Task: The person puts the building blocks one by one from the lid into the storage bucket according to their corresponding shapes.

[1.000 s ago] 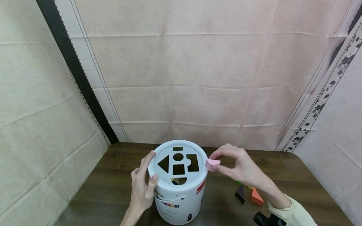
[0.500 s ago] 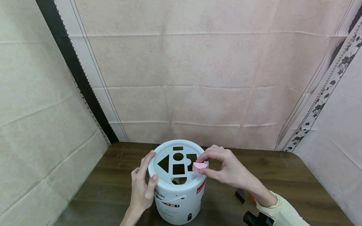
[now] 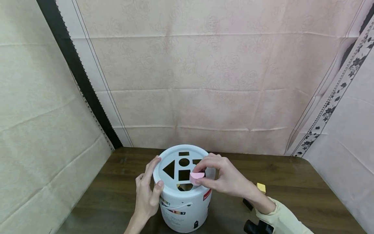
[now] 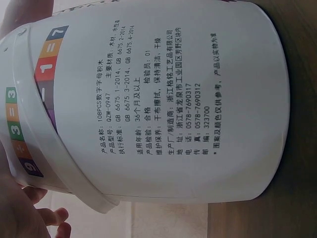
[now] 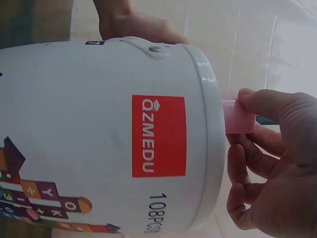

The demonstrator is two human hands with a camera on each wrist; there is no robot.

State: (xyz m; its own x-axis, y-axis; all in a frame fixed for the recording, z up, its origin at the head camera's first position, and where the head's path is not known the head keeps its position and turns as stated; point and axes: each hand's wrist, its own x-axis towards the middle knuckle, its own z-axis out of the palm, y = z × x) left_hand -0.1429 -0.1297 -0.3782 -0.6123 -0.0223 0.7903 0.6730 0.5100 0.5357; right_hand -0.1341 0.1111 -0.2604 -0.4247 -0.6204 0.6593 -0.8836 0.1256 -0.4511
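Observation:
A white lidded bucket [image 3: 184, 208] stands on the table, its lid [image 3: 168, 152] pierced by shaped holes. My left hand [image 3: 147, 193] rests against the left of the rim, thumb at the front and a fingertip farther back. In the left wrist view its other fingers [image 4: 52, 215] hang loosely beside the bucket handle [image 4: 74, 168]. Between thumb and fingers, my right hand [image 3: 220, 172] pinches a pink half-round block [image 3: 196, 178] at the lid, beside the half-round hole [image 3: 184, 187]. The right wrist view shows the block [image 5: 239, 118] against or just above the lid's edge; contact is unclear.
A yellow block [image 3: 261, 187] and a dark block [image 3: 247, 204] lie on the wooden table [image 3: 111, 195], partly behind the right forearm. Cloth walls [image 3: 204, 81] rise behind and at both sides. A black wrist device [image 3: 258, 227] sits at the right sleeve.
My right hand has carried the pink block leftward from beside the bucket to over the lid. The forearm now covers more of the loose blocks and uncovers a yellow one. The left hand stays put.

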